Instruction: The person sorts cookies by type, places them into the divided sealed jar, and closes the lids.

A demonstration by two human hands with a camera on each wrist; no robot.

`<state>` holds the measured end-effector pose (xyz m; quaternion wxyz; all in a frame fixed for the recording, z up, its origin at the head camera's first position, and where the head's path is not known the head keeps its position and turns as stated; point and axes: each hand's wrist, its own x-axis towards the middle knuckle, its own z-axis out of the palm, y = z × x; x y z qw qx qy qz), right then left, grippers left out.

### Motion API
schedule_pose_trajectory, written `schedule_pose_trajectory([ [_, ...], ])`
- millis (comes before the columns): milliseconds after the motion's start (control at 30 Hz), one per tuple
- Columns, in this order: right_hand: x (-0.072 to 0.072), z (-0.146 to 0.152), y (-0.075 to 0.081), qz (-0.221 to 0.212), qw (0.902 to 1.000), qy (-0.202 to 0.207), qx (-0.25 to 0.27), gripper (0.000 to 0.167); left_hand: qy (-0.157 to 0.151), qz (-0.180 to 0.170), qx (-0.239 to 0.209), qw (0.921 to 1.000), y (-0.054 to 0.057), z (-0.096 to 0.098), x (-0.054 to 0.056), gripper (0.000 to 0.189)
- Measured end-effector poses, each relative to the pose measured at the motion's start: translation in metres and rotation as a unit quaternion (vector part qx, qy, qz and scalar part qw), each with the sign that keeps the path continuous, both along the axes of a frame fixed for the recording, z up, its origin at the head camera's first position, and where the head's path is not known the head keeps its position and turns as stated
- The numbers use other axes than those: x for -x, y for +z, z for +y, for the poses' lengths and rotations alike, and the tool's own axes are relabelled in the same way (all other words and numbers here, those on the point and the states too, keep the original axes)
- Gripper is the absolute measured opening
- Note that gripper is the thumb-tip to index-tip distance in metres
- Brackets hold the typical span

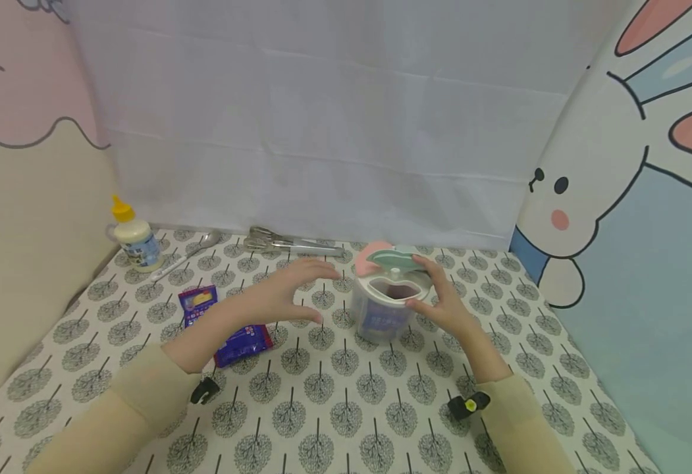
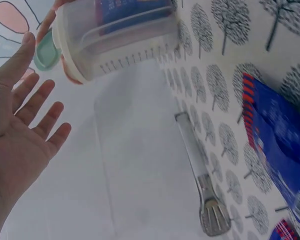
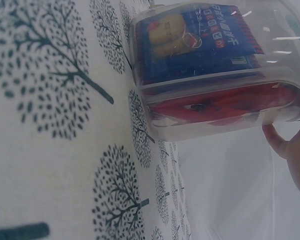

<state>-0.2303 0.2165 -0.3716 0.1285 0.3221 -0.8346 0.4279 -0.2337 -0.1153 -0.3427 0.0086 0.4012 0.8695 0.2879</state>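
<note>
A clear plastic storage container (image 1: 375,316) with a white lid (image 1: 375,286) stands upright on the table, its green flap (image 1: 396,259) raised over an opening. My right hand (image 1: 455,313) grips the container's top from the right, with the thumb at the lid's front rim and a finger against the flap. Behind the clear wall show a blue snack packet (image 3: 195,37) and a red packet (image 3: 225,104). My left hand (image 1: 280,289) hovers to the container's left, fingers spread and thumb apart, holding nothing. Below that forearm lie blue snack packets (image 1: 241,345), partly hidden by it.
Metal tongs (image 1: 316,249) lie by the back wall, left of the container. Farther left are a spoon (image 1: 188,255) and a bottle with a yellow nozzle (image 1: 138,243). A tree-print cloth (image 1: 346,388) covers the table, with printed sheets hanging around it.
</note>
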Motion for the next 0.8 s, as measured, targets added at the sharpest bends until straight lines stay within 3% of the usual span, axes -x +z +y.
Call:
schedule_pose_trajectory([
  [167, -0.005, -0.003, 0.005, -0.002, 1.0, -0.004, -0.003, 0.077, 0.045, -0.054, 0.018, 0.9973, -0.011, -0.041, -0.002, 0.071],
  [367, -0.004, -0.002, 0.005, -0.013, 0.9999, -0.008, -0.003, 0.079, 0.072, -0.106, 0.07, 0.9892, -0.032, -0.076, -0.003, 0.072],
  [633, -0.002, -0.001, 0.004, -0.012, 0.9999, -0.002, -0.004, 0.079, 0.077, -0.177, 0.096, 0.9765, -0.061, -0.095, -0.006, 0.068],
  [800, -0.002, -0.001, 0.005, -0.015, 0.9999, -0.003, -0.002, 0.079, 0.079, -0.2, 0.102, 0.9712, -0.073, -0.098, -0.005, 0.064],
])
